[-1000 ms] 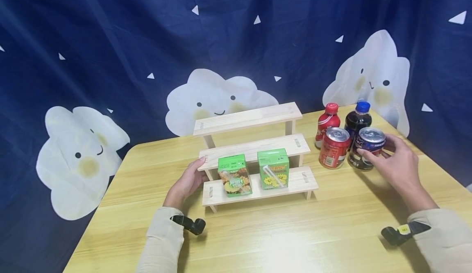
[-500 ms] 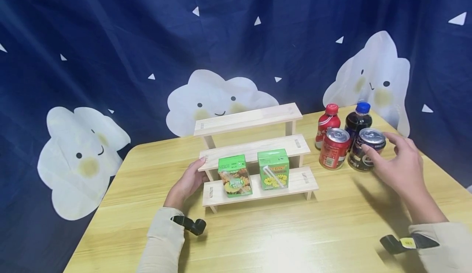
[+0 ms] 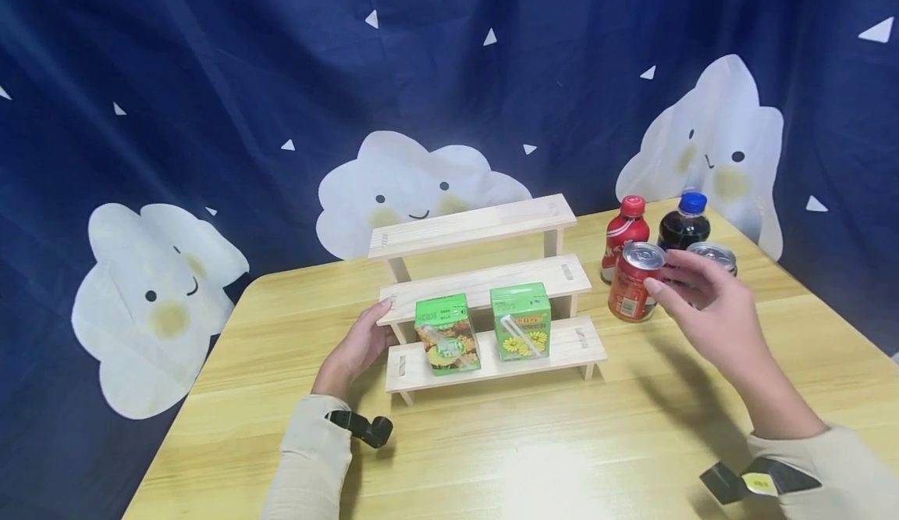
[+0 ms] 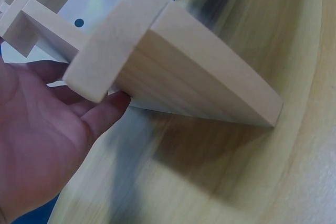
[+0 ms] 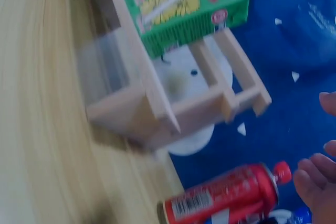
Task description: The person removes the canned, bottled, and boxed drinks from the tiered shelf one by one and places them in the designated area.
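Note:
A three-tier wooden display stand (image 3: 477, 227) stands at the table's middle. My left hand (image 3: 354, 348) grips the left end of its middle tier, with fingertips under the board's end (image 4: 100, 64) in the left wrist view. Two green drink cartons (image 3: 447, 336), each with a straw on its front, sit on the lowest tier. At the right, my right hand (image 3: 723, 321) is at the red soda can (image 3: 630, 293), thumb and fingers spread beside its top. In the right wrist view a gap shows between the fingertips (image 5: 307, 177) and the can (image 5: 223, 195).
Behind the red can stand a red bottle (image 3: 625, 231) and a dark cola bottle (image 3: 684, 227) with a blue cap. A dark can (image 3: 715, 253) is partly hidden behind my right hand. A blue curtain (image 3: 435, 75) with cloud prints hangs beyond the wooden table (image 3: 492, 457).
My right hand has let go of the dark can and moved left to the red can. The left hand and the stand have kept their places.

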A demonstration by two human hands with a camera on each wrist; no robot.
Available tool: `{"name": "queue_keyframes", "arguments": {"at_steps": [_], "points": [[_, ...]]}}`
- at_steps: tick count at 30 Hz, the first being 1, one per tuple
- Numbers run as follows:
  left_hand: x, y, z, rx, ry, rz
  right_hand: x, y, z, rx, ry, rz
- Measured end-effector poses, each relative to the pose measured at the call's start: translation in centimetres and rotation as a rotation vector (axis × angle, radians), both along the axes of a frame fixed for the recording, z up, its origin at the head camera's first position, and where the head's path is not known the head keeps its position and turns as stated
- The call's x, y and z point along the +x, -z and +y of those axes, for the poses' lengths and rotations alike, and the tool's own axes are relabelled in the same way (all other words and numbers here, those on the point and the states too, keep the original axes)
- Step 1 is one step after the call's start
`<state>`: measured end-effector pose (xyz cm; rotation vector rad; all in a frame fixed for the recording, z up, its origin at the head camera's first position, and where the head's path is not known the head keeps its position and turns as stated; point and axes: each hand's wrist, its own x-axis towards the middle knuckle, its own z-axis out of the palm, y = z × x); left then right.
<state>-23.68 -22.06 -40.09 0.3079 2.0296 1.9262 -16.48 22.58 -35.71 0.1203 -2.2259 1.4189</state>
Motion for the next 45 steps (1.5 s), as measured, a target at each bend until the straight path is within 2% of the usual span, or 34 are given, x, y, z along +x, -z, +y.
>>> {"name": "queue_keyframes", "arguments": {"at_steps": [4, 7, 12, 22, 27, 45], "points": [[0.0, 0.0, 0.0, 0.002, -0.01, -0.009, -0.2, -0.1, -1.8, -0.056, -0.135, -0.002], [0.0, 0.1, 0.0, 0.002, -0.012, -0.01, -0.2, 0.0, -3.3, -0.044, -0.204, -0.025], [0.0, 0.1, 0.1, -0.001, 0.014, -0.004, -0.1, 0.3, -5.2, -0.004, -0.278, -0.091], [0.1, 0.0, 0.1, 0.0, -0.003, -0.005, -0.5, 1.1, -8.4, -0.08, -0.433, -0.144], [0.1, -0.1, 0.1, 0.006, -0.004, -0.009, -0.6, 1.4, -9.5, -0.08, -0.452, -0.158], [0.0, -0.1, 0.0, 0.001, -0.01, -0.019, -1.0, 1.9, -10.2, -0.054, -0.387, -0.136]]}}
